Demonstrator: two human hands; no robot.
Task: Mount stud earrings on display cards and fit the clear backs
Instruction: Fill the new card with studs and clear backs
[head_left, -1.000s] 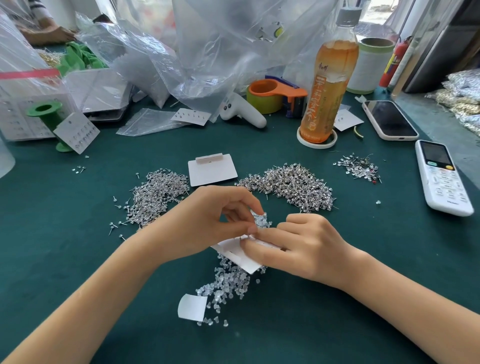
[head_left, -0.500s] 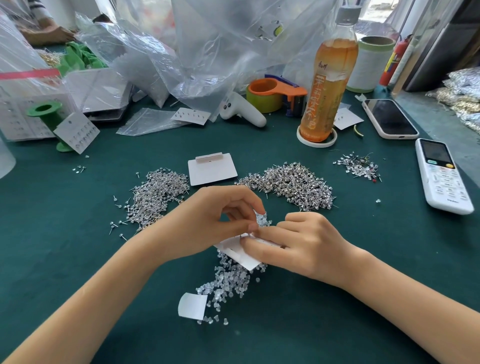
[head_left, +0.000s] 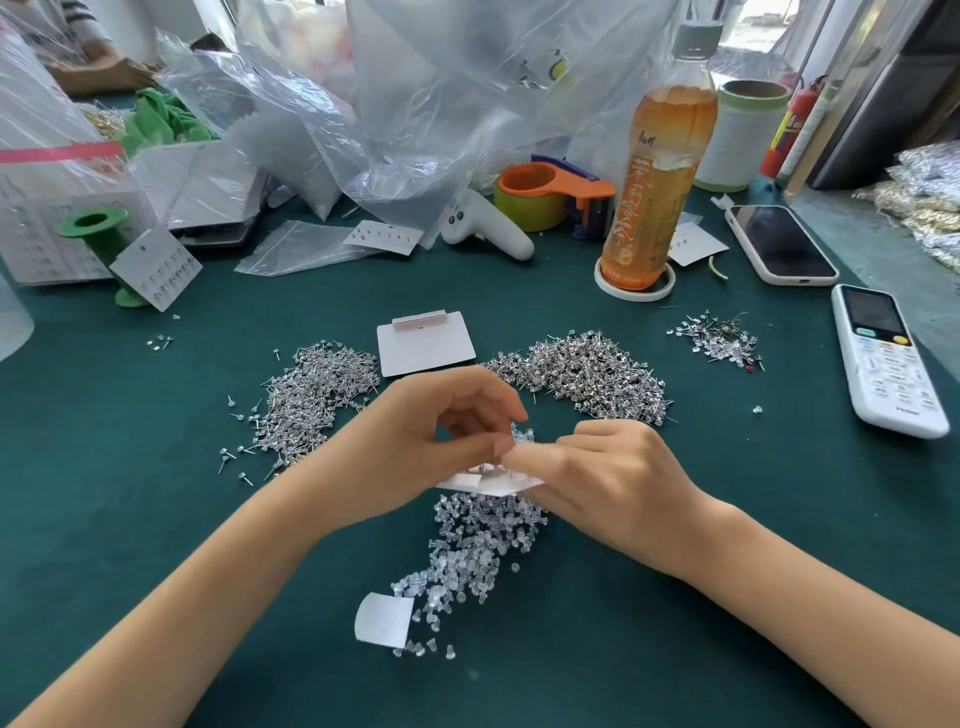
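My left hand (head_left: 415, 447) and my right hand (head_left: 608, 483) meet over a white display card (head_left: 488, 484), held nearly flat and edge-on above the table. Stud posts stick up from the card between my fingertips. My left thumb and forefinger pinch at one post; whether a clear back sits there I cannot tell. My right hand grips the card's right side. A heap of clear backs (head_left: 478, 551) lies just below the card. Two piles of silver stud earrings lie to the left (head_left: 317, 395) and to the right (head_left: 587, 374).
A blank card (head_left: 426, 345) lies behind my hands, a small white card piece (head_left: 382, 621) in front. A tea bottle (head_left: 654, 171), tape dispenser (head_left: 545, 195), phone (head_left: 779, 244) and remote (head_left: 883, 358) stand right; plastic bags (head_left: 415, 104) and a filled card (head_left: 156, 267) at the back.
The card has tipped from a slanted hold to nearly flat, edge toward me, so the posts now show. Both hands stay together at the same spot.
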